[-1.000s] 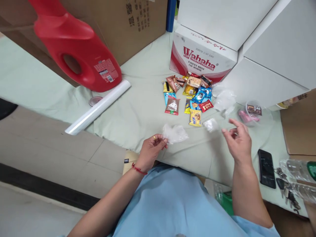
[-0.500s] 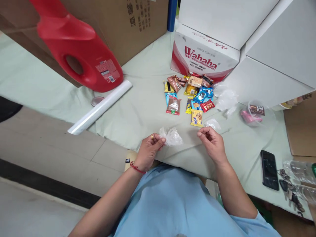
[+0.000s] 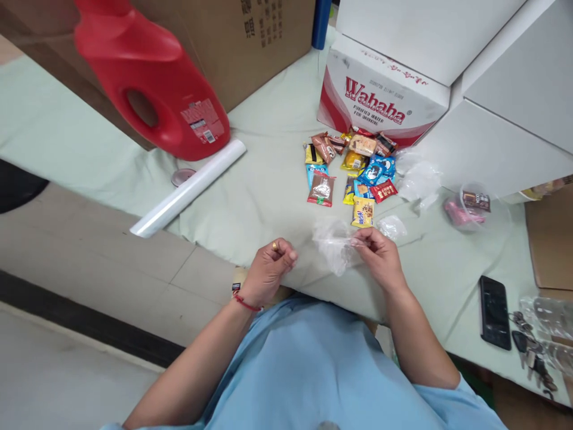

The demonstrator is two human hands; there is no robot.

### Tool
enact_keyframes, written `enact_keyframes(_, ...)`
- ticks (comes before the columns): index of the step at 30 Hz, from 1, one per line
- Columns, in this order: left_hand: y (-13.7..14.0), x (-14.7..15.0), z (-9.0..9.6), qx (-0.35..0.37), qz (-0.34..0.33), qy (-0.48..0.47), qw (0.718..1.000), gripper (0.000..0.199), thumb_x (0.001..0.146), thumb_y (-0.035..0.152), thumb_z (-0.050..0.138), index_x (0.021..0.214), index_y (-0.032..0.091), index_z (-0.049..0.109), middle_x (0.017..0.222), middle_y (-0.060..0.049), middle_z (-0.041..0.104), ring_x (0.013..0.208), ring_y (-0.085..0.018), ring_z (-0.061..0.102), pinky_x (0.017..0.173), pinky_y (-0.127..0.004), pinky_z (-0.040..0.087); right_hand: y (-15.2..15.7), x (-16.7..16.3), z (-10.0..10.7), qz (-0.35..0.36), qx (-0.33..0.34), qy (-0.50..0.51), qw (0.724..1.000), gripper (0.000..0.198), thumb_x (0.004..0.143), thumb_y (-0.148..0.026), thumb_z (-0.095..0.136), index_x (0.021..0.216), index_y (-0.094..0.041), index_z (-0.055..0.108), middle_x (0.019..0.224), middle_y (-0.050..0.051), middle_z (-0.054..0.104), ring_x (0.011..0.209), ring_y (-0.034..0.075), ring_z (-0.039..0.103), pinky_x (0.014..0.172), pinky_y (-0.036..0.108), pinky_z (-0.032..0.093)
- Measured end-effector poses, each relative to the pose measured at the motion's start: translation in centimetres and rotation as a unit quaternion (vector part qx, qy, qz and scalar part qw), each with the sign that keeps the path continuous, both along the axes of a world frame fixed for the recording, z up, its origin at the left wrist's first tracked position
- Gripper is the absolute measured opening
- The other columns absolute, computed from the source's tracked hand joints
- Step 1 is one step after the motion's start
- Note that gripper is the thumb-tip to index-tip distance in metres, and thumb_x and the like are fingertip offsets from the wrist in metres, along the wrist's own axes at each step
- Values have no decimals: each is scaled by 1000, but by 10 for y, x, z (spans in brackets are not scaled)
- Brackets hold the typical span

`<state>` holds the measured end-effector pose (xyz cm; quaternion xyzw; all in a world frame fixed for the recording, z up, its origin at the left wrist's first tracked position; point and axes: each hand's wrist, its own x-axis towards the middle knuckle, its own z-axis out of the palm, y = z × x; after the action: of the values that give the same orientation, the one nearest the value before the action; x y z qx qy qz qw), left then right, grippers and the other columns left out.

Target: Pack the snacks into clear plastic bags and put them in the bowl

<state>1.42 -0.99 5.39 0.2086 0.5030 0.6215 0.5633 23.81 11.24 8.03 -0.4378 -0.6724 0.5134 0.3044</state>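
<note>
Plastic bag (image 3: 335, 249) has passed from left hand (image 3: 271, 269) to right hand (image 3: 380, 257)

A moment ago the left fingers had it; now the right thumb and fingertips pinch its right end. It's thin, see-through and crumpled, whitish along the folds, a little blurred, and spreads into the gap between the hands, just in from the table's (image 3: 268, 191) near edge. The left hand sits apart from it at that same edge, fingers curled in, thumb against them, nothing I can see in its grip. Wrapped snacks (image 3: 372, 173) lie beyond the bag.
</note>
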Motion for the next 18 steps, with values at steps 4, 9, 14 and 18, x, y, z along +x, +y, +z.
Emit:
enact_keyframes(4,-5,-6,1,-38,20,-2,999,51,70,59,86,73,19,55,67,4,57,56,-6,43,53,-20,33,3,11,-7,-62,-93,45,993,28,82,-46,78,86,-22,65,71,-4,55,54,9,37,50,24,30)
enact_keyframes(9,5,17,15,-52,-52,27,997,61,74,73,75,100,20,62,111,-7,60,92,-18,62,63,-25,53,-6,13,-7,-88,-90,53,991,29,82,-47,79,88,-22,67,72,-4,55,55,9,38,51,24,30)
enact_keyframes(14,26,40,15,-74,-82,20,994,55,67,60,85,98,20,62,107,-6,60,97,-18,58,72,-29,57,-14,11,-4,-68,-93,72,991,28,81,-45,80,87,-22,67,71,-4,56,56,9,39,51,24,30)
enact_keyframes(18,32,39,9,-71,-67,-3,995,44,65,52,87,77,19,60,78,2,57,77,-12,55,69,-24,51,-12,19,-7,-93,-148,106,979,33,78,-48,82,87,-21,64,71,-5,56,51,8,35,48,23,28)
